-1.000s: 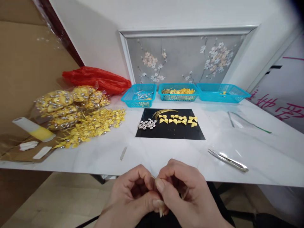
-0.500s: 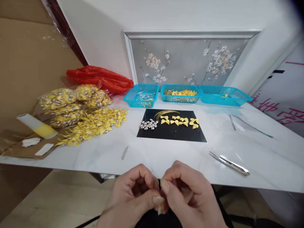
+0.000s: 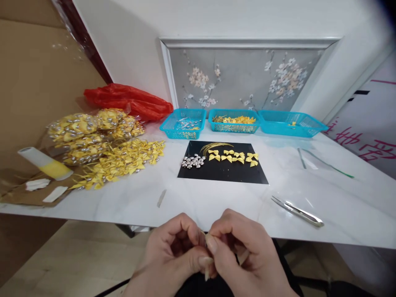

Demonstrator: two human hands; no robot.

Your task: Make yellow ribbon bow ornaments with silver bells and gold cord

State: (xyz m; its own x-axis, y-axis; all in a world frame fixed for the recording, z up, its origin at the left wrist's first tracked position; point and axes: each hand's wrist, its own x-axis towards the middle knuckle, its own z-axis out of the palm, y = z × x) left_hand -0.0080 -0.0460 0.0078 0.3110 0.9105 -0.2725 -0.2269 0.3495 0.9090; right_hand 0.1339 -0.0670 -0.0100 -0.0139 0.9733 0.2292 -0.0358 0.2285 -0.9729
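Observation:
Close together at the table's front edge, my left hand and my right hand are both closed in a pinch, fingertips meeting. Whatever lies between them is too small and hidden to name. Beyond them on the table, a black mat carries silver beads at its left. Folded yellow bows sit in a row on the mat's right part. A bundle of thin gold wires curves along its back edge. Metal tweezers lie to the right of my hands.
Three blue baskets line the wall; the middle one holds yellow pieces. At left are a heap of yellow beaded flowers, bagged bundles, a red plastic bag and a tube. A green strip lies at right.
My right fingertips have shifted slightly left, closer against the left ones. The view has tilted a little; the things on the table have stayed in place.

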